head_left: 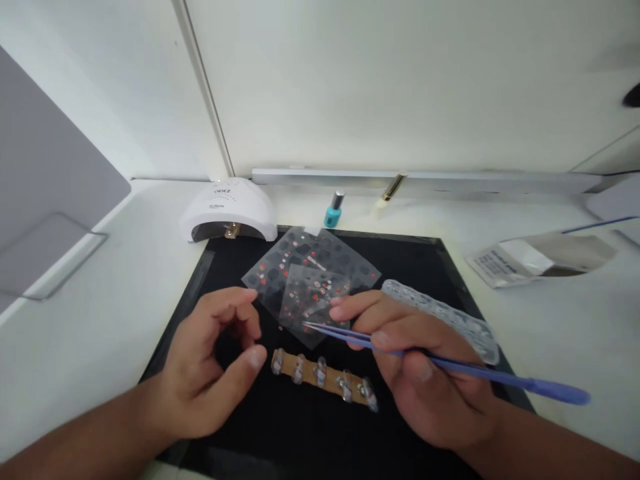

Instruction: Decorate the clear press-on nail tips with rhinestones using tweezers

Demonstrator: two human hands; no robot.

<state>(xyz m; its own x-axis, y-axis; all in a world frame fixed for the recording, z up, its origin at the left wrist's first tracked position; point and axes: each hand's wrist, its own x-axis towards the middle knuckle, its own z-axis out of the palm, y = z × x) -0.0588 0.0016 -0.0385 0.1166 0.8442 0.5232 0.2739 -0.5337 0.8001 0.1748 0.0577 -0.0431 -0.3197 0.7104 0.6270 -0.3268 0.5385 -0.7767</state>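
Note:
Purple tweezers [450, 363] lie across my right hand [425, 360], pinched between thumb and fingers. Their silver tips rest over the lower part of a small clear sticker sheet [300, 300] with red and white designs. That sheet overlaps a larger clear sticker sheet [270, 260]. One fingertip of the right hand reaches the small sheet's right edge. My left hand [215, 360] hovers left of the sheets, thumb and fingers curved apart with nothing between them. Between the hands, several decorated false nails [321, 371] sit in a row on a tan strip [309, 375].
A black mat [280, 440] covers the work surface. Behind it stand a white nail lamp [230, 203], a teal polish bottle [333, 212] and a gold-capped bottle [393, 190]. A clear plastic case [450, 317] lies beyond my right hand, and an opened white box [525, 260] sits farther right.

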